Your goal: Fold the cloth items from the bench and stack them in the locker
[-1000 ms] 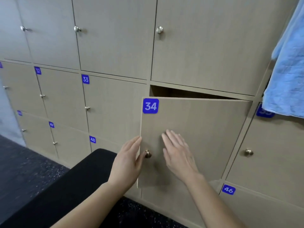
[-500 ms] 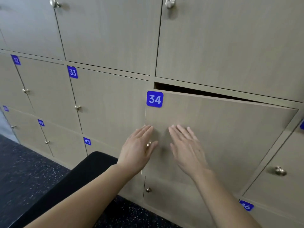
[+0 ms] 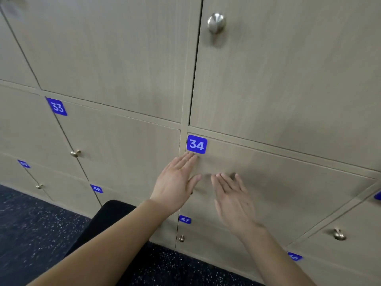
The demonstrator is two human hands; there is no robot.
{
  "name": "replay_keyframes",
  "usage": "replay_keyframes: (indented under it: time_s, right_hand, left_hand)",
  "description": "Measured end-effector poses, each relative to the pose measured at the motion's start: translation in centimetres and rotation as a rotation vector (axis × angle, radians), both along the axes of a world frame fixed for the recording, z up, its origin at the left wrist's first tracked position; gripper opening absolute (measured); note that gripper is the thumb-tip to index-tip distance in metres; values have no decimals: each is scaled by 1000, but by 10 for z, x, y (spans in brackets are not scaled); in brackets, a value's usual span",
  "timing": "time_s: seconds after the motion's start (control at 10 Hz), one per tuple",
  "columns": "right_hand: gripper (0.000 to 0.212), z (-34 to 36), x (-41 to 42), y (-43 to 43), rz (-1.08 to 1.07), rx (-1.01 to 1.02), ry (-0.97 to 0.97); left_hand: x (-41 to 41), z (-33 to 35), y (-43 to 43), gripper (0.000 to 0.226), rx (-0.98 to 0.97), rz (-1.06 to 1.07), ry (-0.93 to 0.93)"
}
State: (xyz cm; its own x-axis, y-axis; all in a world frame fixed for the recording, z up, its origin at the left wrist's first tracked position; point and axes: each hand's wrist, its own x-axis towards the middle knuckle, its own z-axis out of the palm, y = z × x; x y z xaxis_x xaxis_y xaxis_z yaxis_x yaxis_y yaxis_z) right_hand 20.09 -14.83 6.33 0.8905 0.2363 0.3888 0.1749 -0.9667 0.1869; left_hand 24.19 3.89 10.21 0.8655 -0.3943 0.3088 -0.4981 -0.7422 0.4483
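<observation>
Your left hand [image 3: 175,182] and right hand [image 3: 233,199] press flat, fingers straight, on the locker 34 door [image 3: 288,193], which looks shut. No cloth shows. The door is a stiff panel; its knob is probably under your left palm.

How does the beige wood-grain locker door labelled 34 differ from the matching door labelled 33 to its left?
The beige wood-grain locker door 34 has the left hand flat against its left edge and the right hand, open and blurred, just beside; door 33 is untouched. Door 33's round brass knob is visible; door 34's is hidden behind the left hand. Both look shut, with the same finish and blue number labels top left.
</observation>
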Motion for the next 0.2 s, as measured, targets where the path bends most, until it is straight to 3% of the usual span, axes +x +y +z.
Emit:
replay_keyframes:
  time_s: [0.2]
  right_hand:
    - [71, 66, -8, 7, -63, 103, 87]
  left_hand:
    - [-16, 76, 4, 76, 18, -4, 41]
